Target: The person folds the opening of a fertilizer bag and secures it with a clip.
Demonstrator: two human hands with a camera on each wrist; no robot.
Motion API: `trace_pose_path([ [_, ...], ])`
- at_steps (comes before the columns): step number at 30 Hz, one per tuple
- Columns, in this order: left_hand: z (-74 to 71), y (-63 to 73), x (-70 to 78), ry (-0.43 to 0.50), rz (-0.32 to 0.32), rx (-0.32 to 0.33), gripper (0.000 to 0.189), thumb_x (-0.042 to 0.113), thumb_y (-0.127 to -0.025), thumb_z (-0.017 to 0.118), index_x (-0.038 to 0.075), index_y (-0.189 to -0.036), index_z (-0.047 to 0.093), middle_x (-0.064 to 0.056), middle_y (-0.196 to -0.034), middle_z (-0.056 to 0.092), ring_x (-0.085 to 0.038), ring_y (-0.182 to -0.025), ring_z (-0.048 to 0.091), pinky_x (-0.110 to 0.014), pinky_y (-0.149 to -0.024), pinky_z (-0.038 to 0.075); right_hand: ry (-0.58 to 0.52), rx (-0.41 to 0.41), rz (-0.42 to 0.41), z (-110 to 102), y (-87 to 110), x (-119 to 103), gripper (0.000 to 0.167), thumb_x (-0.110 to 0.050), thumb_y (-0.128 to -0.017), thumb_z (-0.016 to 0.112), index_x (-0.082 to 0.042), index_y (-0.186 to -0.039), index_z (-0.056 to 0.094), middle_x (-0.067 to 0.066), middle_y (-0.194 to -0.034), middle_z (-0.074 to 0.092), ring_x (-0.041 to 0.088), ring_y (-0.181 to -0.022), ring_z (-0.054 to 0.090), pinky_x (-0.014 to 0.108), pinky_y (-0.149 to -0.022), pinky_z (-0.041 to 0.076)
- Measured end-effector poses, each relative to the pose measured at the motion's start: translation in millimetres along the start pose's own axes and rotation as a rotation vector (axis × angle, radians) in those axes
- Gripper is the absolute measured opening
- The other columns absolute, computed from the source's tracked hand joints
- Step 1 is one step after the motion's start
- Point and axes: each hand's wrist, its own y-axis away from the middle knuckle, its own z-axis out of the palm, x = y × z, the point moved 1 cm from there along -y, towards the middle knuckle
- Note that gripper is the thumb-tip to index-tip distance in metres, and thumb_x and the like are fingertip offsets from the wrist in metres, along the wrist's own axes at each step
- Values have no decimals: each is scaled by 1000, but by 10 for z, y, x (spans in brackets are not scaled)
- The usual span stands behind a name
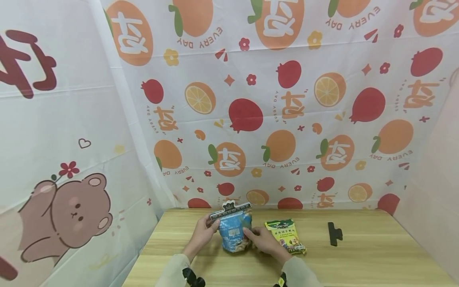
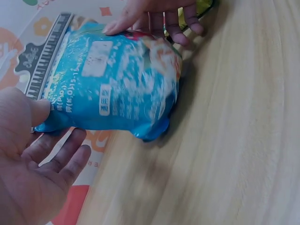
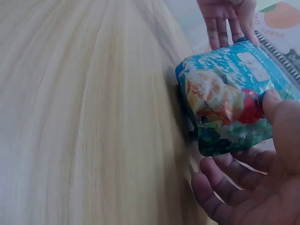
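Note:
A blue fertilizer bag (image 1: 231, 233) with fruit pictures and white print is held upright between both hands near the table's back. A piano-key patterned bag clip (image 1: 230, 210) spans its top edge. My left hand (image 1: 203, 231) pinches the bag's upper corner by the clip's end, thumb in front, as the left wrist view shows. On the other side, my right hand (image 1: 264, 239) grips the bag's edge. Its thumb (image 3: 276, 110) presses the printed front while the fingers (image 3: 234, 176) curve behind and below, partly hidden.
A yellow packet (image 1: 285, 236) lies on the wooden table (image 1: 373, 247) just right of my right hand. Farther right is a black clip (image 1: 334, 234). Fruit-printed cloth (image 1: 247, 115) hangs behind the table, and a bear-printed cloth (image 1: 68, 139) hangs at the left.

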Motion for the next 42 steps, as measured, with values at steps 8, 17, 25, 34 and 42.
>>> trace_pose_path([
  [8,-28,32,-22,27,-62,-15,39,14,-104,56,-11,-134,51,-27,-110,72,-22,-84,72,-47,-79,61,-34,26,25,62,36,-50,60,-62,-98,54,-5,-93,69,7,-74,64,16,-62,55,30,-53,46],
  [17,-45,27,-73,71,-108,35,37,15,-104,56,-14,-126,46,-30,-108,71,-21,-81,72,-47,-76,62,-76,1,0,99,37,62,60,-50,-97,65,4,-123,59,10,-97,73,19,-79,69,33,-65,54],
  [25,-82,32,-84,66,-168,78,33,14,-103,58,-10,-119,41,-26,-97,71,-14,-72,66,-43,-73,62,-152,-86,-19,140,73,49,73,-36,-94,73,11,-143,45,22,-122,68,24,-95,72,44,-89,59],
  [34,-87,19,-86,86,-222,74,49,15,-105,55,-20,-135,39,-32,-116,64,-16,-78,66,-39,-74,61,-173,-72,-13,172,88,15,66,-32,-93,74,12,-136,51,21,-125,64,22,-102,68,38,-86,61],
  [42,-111,29,-118,63,-263,66,49,14,-106,48,-21,-140,39,-28,-114,62,-20,-82,65,-38,-75,61,-167,-119,50,187,97,-10,73,-38,-91,75,7,-142,50,13,-121,65,20,-95,70,37,-78,61],
])
